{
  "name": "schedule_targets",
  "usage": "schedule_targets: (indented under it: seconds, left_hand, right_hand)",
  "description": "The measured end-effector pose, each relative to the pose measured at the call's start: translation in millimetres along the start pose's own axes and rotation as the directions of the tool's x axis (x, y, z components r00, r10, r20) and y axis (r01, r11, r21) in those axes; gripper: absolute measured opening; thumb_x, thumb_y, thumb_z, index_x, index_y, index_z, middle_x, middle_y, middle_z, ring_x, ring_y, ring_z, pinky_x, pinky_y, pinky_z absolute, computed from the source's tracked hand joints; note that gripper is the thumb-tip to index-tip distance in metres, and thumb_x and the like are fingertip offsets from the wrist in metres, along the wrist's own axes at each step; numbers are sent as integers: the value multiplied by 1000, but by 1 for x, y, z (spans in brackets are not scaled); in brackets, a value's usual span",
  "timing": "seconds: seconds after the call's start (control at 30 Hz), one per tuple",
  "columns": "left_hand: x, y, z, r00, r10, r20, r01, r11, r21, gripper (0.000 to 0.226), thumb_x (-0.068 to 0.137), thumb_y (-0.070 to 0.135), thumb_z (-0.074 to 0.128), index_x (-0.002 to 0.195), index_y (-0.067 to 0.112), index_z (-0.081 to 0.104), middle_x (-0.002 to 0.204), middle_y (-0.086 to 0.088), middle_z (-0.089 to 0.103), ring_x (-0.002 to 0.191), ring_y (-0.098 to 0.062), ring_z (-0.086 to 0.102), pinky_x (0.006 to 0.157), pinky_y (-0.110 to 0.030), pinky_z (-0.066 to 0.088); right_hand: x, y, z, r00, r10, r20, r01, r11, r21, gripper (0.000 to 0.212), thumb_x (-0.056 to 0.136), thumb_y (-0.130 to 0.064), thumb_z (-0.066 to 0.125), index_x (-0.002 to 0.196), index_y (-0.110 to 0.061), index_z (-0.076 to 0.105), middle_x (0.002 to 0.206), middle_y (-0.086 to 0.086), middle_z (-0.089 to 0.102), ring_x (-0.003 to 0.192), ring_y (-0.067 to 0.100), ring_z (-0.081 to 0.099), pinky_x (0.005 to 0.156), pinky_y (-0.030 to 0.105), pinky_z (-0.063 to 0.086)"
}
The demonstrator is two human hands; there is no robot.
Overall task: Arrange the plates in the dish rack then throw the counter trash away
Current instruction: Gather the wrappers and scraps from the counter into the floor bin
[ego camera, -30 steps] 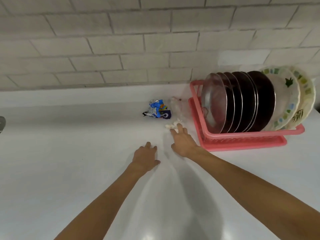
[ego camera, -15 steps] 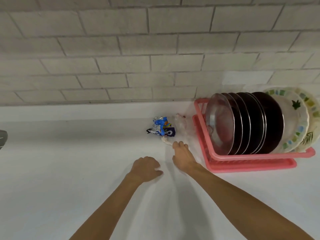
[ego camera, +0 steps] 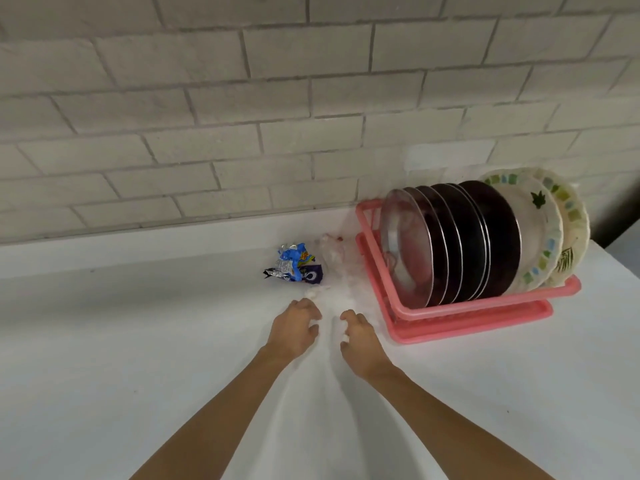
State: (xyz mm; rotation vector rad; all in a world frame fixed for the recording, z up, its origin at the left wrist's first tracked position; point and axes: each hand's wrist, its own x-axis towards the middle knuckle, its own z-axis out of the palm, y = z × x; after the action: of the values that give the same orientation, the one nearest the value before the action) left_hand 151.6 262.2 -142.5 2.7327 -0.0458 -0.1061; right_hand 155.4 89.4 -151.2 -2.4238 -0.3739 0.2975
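- The plates [ego camera: 460, 237] stand on edge in the pink dish rack [ego camera: 467, 315] at the far right. The metal and dark ones are packed to the left and the two patterned plates [ego camera: 545, 233] lean at the right end. Upright in the slots they drain and cannot slide, so I judge that half of the job done.
- The trash sits in a small cluster against the back of the counter [ego camera: 138, 341], just left of the rack. There is a crumpled blue wrapper [ego camera: 294, 266], a bit of clear plastic [ego camera: 330, 252] to its right beside the rack, and a small white scrap [ego camera: 311, 292] nearer to me.
- My left hand [ego camera: 293, 330] is low over the counter, just short of the white scrap. Its fingers are loosely curled and nothing shows in them. I hold it there to rake the pile toward me.
- My right hand [ego camera: 360, 337] is next to it, close to the rack's near left corner, fingers curled under. Something pale shows by the thumb (white on a white counter, so hard to read), and I cannot tell whether I am pinching a scrap or nothing.
- Both hands sit close together in front of the pile so that one scoop could gather it.
- The clear plastic lies right by the rack, so I would need care not to knock the rack.
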Motion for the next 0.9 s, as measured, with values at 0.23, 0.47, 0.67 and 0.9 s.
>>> schedule_targets:
  seconds: [0.23, 0.47, 0.67, 0.9]
  left_hand:
    - [15, 0, -12, 998, -4, -63, 7, 999, 44, 60, 88, 20, 60, 143, 31, 41, 158, 8, 19, 125, -15, 49, 81, -31, 53]
    - [28, 8, 2, 999, 53, 1, -53, 999, -7, 24, 89, 13, 60, 110, 19, 68, 117, 2, 59, 109, -15, 54, 82, -32, 51]
    - [1, 32, 7, 990, -90, 109, 141, 704, -696, 19, 80, -3, 65, 91, 11, 70, 76, 1, 66, 64, -11, 58, 61, -21, 47]
    - [-5, 41, -6, 907, -148, 394, 420, 357, -834, 12, 91, 4, 59, 93, 5, 70, 75, -8, 67, 65, -14, 61, 61, -24, 50]
  right_hand:
    - [-2, -1, 4, 999, 27, -35, -24, 997, 72, 54, 81, 8, 48, 130, -14, 44, 113, 5, 46, 109, 22, 49, 96, 28, 44]
    - [1, 2, 0, 997, 53, -56, -45, 990, 136, 51, 82, 3, 53, 131, -11, 43, 107, 5, 49, 97, 18, 50, 80, 20, 40]
    - [5, 4, -1, 995, 89, -44, -74, 959, 272, 67, 81, -2, 59, 142, -17, 36, 112, 10, 54, 83, 9, 52, 65, 4, 38]
    - [-2, 9, -12, 999, -6, -31, 16, 938, 345, 10, 79, -4, 72, 75, -12, 67, 65, -2, 58, 55, 3, 49, 58, 20, 47]
